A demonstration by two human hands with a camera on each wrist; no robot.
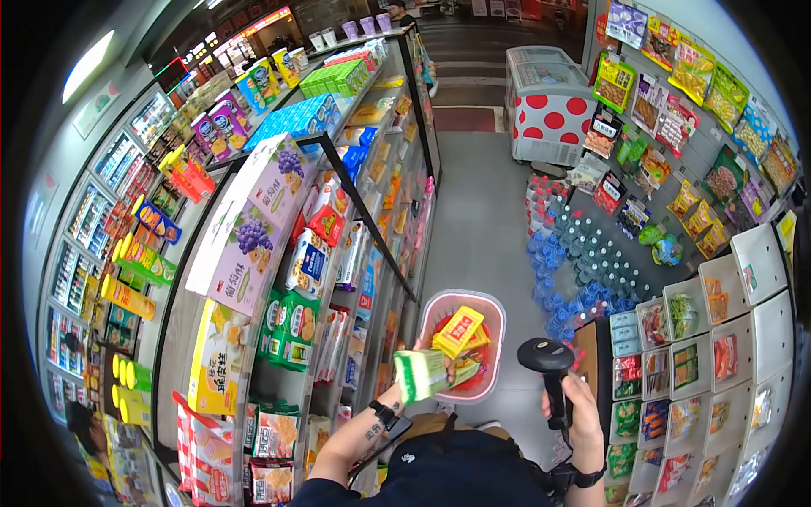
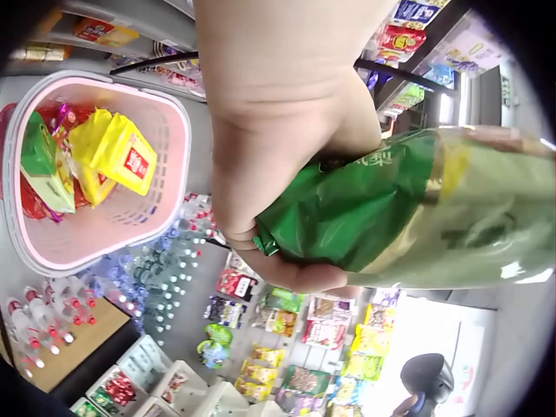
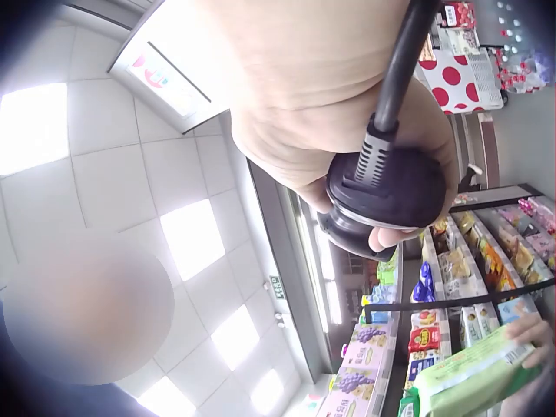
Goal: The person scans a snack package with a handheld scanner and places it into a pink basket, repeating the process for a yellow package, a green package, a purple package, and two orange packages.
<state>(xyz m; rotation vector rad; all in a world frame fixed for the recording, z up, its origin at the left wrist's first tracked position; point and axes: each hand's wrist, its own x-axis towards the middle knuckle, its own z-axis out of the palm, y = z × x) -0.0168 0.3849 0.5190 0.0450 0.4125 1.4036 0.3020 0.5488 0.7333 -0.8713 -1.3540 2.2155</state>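
My left hand point(image 2: 278, 165) grips a green and pale-green plastic packet point(image 1: 420, 375) by one crumpled end, above the near left side of the pink basket point(image 1: 497, 325). A barcode label shows on that packet point(image 3: 482, 373) in the right wrist view, close to the fingertips. Inside the basket lie yellow packets point(image 1: 459, 331) with red labels and a green and white packet point(image 2: 45, 165). A black handheld barcode scanner point(image 1: 545, 359) is in my right hand point(image 1: 583, 418), its head raised right of the basket. The scanner's cord point(image 3: 404, 65) runs back along the wrist.
Shelves point(image 1: 338, 228) of boxed and bagged snacks line the left side. Bottled drinks point(image 1: 583, 258) stand on the floor ahead right, near a red-dotted freezer point(image 1: 549, 110). Tilted bins point(image 1: 684, 372) of small packets flank my right. Hanging bags point(image 1: 650, 169) cover the right wall.
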